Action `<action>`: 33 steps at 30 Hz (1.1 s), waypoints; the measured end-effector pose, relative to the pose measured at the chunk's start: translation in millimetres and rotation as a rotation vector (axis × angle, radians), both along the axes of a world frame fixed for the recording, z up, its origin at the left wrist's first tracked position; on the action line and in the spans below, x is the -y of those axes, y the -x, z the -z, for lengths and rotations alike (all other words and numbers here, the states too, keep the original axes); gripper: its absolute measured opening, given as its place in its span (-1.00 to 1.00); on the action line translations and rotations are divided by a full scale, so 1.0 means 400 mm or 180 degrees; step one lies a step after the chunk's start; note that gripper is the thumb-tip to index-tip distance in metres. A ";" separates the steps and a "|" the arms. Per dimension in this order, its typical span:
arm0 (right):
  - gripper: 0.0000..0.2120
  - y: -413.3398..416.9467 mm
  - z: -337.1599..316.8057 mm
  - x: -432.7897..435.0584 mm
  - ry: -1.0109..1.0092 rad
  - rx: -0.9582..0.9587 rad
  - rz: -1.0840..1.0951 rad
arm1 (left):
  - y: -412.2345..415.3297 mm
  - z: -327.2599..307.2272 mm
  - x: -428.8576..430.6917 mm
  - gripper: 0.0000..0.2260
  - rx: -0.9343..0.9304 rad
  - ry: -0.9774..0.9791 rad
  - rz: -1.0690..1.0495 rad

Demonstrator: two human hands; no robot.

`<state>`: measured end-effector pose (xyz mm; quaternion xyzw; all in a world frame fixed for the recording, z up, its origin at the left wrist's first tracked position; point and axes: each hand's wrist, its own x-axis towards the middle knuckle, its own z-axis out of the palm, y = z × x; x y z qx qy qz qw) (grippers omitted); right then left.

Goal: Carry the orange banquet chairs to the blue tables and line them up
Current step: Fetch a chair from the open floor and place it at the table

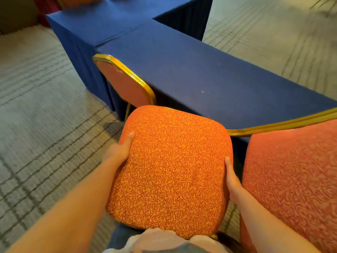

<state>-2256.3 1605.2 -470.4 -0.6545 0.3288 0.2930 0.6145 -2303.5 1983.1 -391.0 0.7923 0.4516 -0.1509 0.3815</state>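
Observation:
An orange patterned banquet chair (173,170) fills the middle of the view, its cushioned panel facing up at me. My left hand (119,150) grips its left edge and my right hand (232,181) grips its right edge. Its far edge reaches the near side of a long blue-clothed table (209,75). Another orange chair with a gold frame (125,83) stands pushed against that table to the left. A third orange chair (295,178) stands close on the right, its gold frame rail (282,125) against the table.
A second blue table (94,24) joins the first at the far left, with an orange chair top (78,0) beyond it. Grey striped carpet (45,115) lies to the left and beyond the tables on the right.

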 end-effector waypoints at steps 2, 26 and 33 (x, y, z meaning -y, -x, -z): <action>0.15 0.004 -0.006 -0.011 0.0043 -0.0087 0.0295 | -0.091 0.022 -0.013 0.13 -0.0095 0.0019 0.0232; 0.10 0.332 0.024 -0.440 0.0062 -0.0504 0.3698 | -0.583 0.179 0.021 0.11 -0.0622 0.0252 0.3358; 0.04 0.458 0.058 -0.622 -0.0041 -0.0349 0.4561 | -0.534 0.173 0.083 -0.01 -0.0060 0.0088 0.4084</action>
